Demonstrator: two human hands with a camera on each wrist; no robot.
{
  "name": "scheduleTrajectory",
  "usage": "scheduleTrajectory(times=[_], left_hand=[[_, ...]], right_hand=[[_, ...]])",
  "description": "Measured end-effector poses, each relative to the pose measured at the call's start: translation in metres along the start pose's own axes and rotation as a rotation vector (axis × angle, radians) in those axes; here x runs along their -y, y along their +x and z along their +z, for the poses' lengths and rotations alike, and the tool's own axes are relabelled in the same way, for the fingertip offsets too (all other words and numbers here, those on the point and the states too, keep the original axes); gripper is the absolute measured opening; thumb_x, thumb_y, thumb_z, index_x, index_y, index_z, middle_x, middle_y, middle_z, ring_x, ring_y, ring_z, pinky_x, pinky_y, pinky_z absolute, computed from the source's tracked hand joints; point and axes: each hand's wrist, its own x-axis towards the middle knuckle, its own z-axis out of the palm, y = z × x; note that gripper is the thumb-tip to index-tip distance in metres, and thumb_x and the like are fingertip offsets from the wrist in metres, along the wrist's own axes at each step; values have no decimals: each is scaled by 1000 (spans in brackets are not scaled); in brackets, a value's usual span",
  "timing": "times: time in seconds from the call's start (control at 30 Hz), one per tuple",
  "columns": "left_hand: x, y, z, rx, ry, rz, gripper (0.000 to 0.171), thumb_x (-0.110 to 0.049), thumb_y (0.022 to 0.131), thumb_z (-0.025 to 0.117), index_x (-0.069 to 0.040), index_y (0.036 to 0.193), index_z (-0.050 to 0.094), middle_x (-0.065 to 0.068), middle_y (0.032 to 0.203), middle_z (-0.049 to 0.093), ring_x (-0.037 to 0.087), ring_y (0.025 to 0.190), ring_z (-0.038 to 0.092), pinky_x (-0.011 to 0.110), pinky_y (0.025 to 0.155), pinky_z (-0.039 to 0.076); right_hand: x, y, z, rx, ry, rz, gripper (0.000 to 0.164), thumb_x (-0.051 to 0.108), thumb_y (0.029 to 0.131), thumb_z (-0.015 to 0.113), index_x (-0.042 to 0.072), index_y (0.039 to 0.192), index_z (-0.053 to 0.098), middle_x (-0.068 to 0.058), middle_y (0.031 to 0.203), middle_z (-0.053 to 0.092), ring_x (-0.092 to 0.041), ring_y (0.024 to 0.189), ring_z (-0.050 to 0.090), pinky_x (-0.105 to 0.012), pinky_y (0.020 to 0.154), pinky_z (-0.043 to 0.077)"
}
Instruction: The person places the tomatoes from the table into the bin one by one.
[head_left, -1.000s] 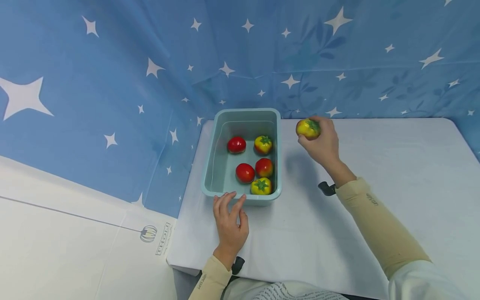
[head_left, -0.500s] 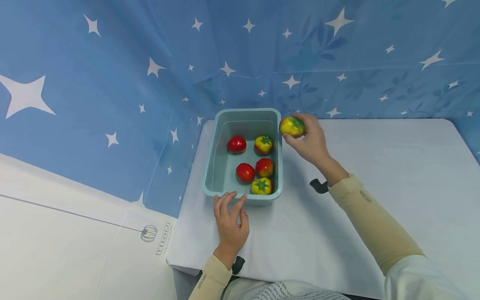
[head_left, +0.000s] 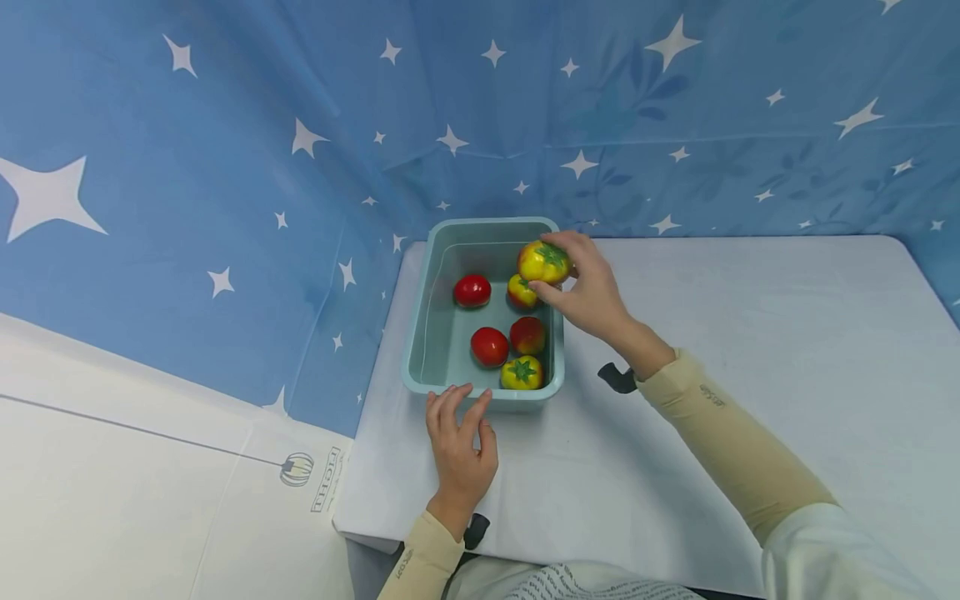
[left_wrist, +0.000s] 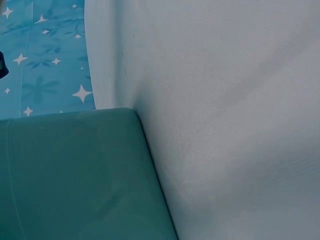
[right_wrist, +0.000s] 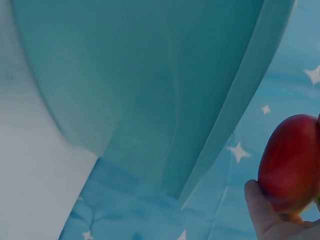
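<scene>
A pale teal plastic bin [head_left: 420, 333] stands on the table, with several tomatoes in it. Two show plain red, such as the red tomato [head_left: 490, 347]; others are yellow and red, like the yellow tomato [head_left: 522, 372] with a green star-shaped top. My right hand [head_left: 592, 292] pinches a yellow-and-red tomato [head_left: 543, 262] between thumb and fingers, over the bin's right far side. It partly covers a tomato below. In the right wrist view the held tomato [right_wrist: 291, 162] shows its red side. My left hand [head_left: 461, 450] touches the front rim with fairly straight fingers.
A white cloth covers the table [head_left: 735, 333], stretching to the right of the bin. Behind and to the left hangs a blue curtain [head_left: 337, 100] with white stars. The bin's outer wall [left_wrist: 75, 175] fills the lower left of the left wrist view.
My right hand has carried the tomato leftward, from beside the bin, across its right rim to above the inside. The left hand has stayed at the front rim.
</scene>
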Motion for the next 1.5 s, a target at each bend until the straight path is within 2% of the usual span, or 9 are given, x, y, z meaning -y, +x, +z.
scheduleTrajectory(times=[0.27, 0.43, 0.67, 0.8, 1.0, 1.17, 1.5], left_hand=[[-1, 0, 1, -2, -4, 4, 37, -2, 83, 52, -9, 115, 69, 16, 122, 58, 35, 119, 45, 57, 111, 21], [-1, 0, 1, 2, -1, 3, 36, -3, 83, 52, -9, 114, 69, 16, 122, 57, 35, 119, 45, 57, 110, 21], [-2, -2, 0, 15, 1, -12, 36, -3, 83, 52, -9, 115, 69, 16, 122, 57, 35, 119, 45, 58, 111, 21], [-2, -1, 1, 9, 4, -3, 36, -4, 84, 52, -9, 114, 69, 17, 121, 58, 35, 118, 45, 58, 111, 21], [-1, -1, 2, 5, 7, 6, 34, -5, 86, 51, -10, 115, 69, 18, 120, 58, 35, 118, 45, 58, 111, 20], [-1, -1, 1, 2, 12, 9, 34, -5, 85, 51, -9, 114, 69, 18, 119, 58, 35, 117, 45, 58, 111, 20], [-2, -1, 1, 8, 11, -6, 33, -3, 82, 52, -7, 110, 70, 16, 120, 58, 35, 118, 44, 58, 111, 20]], right_hand=[[10, -3, 20, 63, 10, -44, 63, 25, 80, 79, 14, 136, 53, -9, 139, 48, -23, 115, 51, -43, 89, 53], [16, -10, 31, 117, 4, -63, 63, 25, 80, 79, 13, 136, 54, -9, 140, 48, -23, 116, 54, -41, 93, 51], [28, -17, 44, 197, 22, -104, 64, 26, 80, 79, 12, 137, 53, -7, 139, 49, -22, 117, 55, -38, 92, 52], [34, -20, 49, 233, 33, -127, 64, 28, 81, 78, 12, 137, 53, -8, 140, 49, -23, 119, 54, -41, 94, 51], [43, -26, 56, 346, 22, -153, 67, 35, 82, 77, 15, 141, 51, -4, 141, 51, -23, 124, 51, -43, 99, 47], [50, -30, 60, 413, 12, -128, 70, 37, 82, 76, 19, 143, 47, -1, 140, 52, -18, 117, 55, -39, 95, 50], [49, -34, 66, 463, 0, -150, 75, 38, 83, 75, 18, 147, 42, -1, 144, 49, -17, 122, 54, -38, 97, 49]])
